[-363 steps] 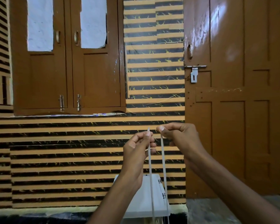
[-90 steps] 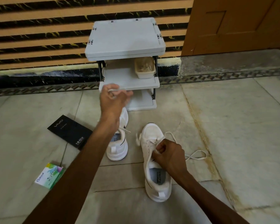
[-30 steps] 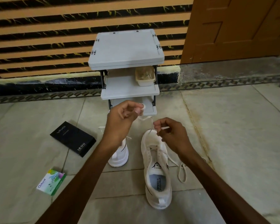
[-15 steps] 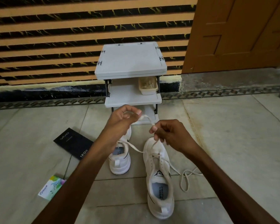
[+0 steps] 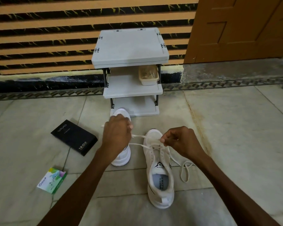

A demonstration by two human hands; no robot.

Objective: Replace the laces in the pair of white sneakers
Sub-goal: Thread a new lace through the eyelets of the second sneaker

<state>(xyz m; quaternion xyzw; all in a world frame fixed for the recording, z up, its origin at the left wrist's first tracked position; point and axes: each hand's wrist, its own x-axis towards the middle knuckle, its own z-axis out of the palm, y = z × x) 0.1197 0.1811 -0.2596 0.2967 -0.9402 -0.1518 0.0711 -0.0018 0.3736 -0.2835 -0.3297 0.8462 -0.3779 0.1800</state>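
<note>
Two white sneakers stand on the tiled floor. The right sneaker (image 5: 159, 173) points away from me, with a cream lace (image 5: 141, 145) threaded through its front eyelets. My left hand (image 5: 117, 136) grips two strands of that lace and holds them out to the left, above the left sneaker (image 5: 122, 158), which it mostly hides. My right hand (image 5: 180, 141) pinches the lace at the sneaker's front eyelets. The lace's loose end (image 5: 185, 170) loops on the floor to the right of the shoe.
A small grey three-tier rack (image 5: 131, 51) stands against the striped wall, with a beige basket (image 5: 148, 75) on its middle shelf. A black box (image 5: 73, 137) and a green and white packet (image 5: 52, 179) lie on the floor at left. A brown door (image 5: 242, 26) is at right.
Both hands have dropped lower toward the right sneaker. My left hand has drawn the lace out to the left, and my right hand has come down onto the front eyelets.
</note>
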